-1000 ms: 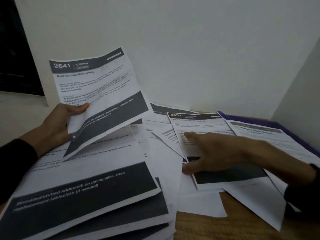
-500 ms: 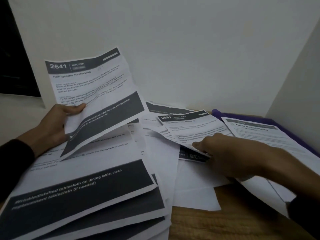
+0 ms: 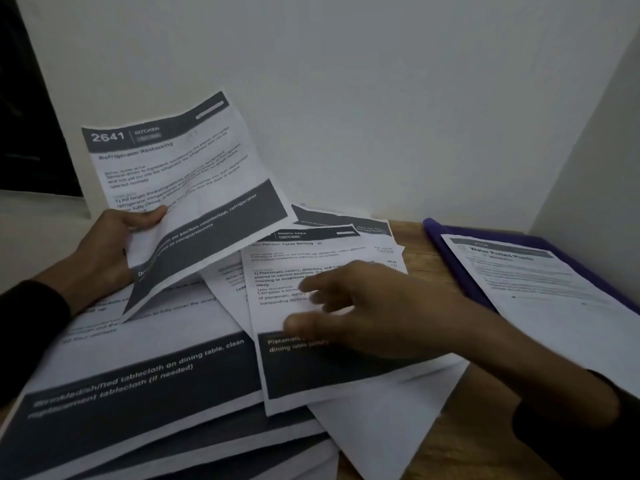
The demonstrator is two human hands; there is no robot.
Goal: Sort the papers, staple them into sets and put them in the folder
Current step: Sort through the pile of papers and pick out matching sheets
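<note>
Pinching sheet 2641 [image 3: 180,188] – left hand [image 3: 104,251] | right hand [image 3: 374,306] spread | wooden table [image 3: 415,244] – white wall [image 3: 381,98]

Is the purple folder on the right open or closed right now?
Open, it seems. The purple folder lies flat on the table with the Water Potted Plants sheet resting on it; no cover lies over that sheet. Its far side runs out of frame.

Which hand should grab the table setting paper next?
Probably the right hand: it hovers open over the table setting paper, while the left hand already grips the refrigerator sheet.
</note>
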